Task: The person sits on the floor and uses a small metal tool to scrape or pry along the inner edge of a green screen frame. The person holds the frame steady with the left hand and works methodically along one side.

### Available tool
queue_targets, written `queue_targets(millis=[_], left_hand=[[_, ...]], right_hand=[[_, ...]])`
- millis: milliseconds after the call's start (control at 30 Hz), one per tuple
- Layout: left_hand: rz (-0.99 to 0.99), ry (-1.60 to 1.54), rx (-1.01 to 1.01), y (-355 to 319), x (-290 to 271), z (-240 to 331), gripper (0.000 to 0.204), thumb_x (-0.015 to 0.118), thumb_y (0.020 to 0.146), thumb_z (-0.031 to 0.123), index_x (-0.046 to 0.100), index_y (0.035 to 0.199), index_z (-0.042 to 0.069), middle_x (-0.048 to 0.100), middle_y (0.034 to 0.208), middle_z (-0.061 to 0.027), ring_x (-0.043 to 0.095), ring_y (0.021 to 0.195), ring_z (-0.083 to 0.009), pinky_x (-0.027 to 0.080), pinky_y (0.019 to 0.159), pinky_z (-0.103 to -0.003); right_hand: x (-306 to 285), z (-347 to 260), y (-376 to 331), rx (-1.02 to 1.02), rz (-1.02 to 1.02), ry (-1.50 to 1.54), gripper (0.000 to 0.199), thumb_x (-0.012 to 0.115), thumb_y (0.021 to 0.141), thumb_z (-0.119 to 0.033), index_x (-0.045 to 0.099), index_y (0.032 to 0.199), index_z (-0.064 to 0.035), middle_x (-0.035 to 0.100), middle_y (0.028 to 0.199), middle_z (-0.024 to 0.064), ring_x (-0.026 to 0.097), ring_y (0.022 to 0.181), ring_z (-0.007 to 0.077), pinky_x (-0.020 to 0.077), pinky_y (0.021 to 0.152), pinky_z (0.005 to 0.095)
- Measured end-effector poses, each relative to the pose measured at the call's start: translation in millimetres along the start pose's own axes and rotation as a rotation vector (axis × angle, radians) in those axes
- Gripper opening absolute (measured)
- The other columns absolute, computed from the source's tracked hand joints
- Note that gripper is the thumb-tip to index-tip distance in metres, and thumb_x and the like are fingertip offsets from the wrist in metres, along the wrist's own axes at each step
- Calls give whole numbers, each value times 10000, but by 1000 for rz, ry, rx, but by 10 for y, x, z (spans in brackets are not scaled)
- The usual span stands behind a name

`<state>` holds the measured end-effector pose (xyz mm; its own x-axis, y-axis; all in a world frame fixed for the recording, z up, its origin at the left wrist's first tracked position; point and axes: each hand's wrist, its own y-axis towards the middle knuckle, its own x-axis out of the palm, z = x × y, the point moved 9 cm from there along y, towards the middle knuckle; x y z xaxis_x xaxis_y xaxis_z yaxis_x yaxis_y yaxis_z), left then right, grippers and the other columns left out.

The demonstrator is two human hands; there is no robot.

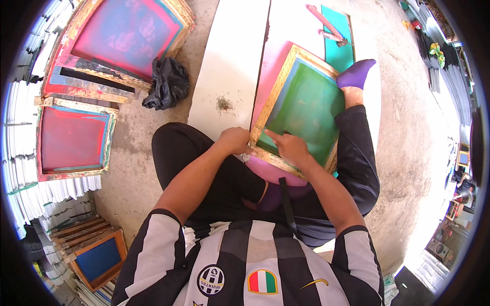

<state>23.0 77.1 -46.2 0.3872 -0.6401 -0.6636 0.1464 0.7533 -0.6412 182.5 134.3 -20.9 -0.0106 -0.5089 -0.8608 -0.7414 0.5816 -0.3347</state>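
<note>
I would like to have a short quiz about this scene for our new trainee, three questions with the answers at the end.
1. Which colour mainly fills the wooden frame in front of the person?
a) red
b) green
c) white

2. True or false: in the picture, the crumpled black bag lies to the left of the purple sock.

3. Which of the person's hands is nearer to the lower left corner of that frame?

Key:
1. b
2. True
3. The left hand
</note>
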Motion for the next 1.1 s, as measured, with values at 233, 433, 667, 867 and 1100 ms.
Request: queue_targets(millis=[233,433,667,867,1100], left_hand=[[30,10,55,51,26,1,566,839,756,574,780,849,19,751,871,-194,741,876,-388,575,779,-494],[59,-16,57,-7,-21,1,582,835,754,583,782,877,17,751,883,-201,739,891,-390,574,780,-497],[-7,-14,14,-56,-36,-3,562,824,774,577,792,908,31,757,906,-195,742,903,-380,577,797,-494],[-26,-33,-21,17,39,-39,513,871,747,514,784,958,54,773,980,-151,749,965,-349,593,812,-476],[-39,-40,-32,-38,-2,-30,513,871,751,501,781,980,51,772,995,-158,748,973,-349,595,819,-475]], right_hand=[[250,238,193,-128,-10,690,444,560,1035,-226,600,1462,-342,727,1052,201,701,963,417,564,862,517],[66,95,103,-143,85,148,440,542,1070,-239,569,1508,-271,699,867,104,692,797,269,552,720,424],[287,108,43,530,-557,1395,410,500,1113,-240,567,1517,-253,477,684,-23,292,450,44,209,389,211],[255,194,125,-90,108,671,452,535,1070,-244,550,1521,-269,663,790,138,639,644,263,502,583,430],[-95,-119,-108,67,48,100,443,557,1034,-259,576,1470,-339,687,875,199,686,791,425,548,733,550]])
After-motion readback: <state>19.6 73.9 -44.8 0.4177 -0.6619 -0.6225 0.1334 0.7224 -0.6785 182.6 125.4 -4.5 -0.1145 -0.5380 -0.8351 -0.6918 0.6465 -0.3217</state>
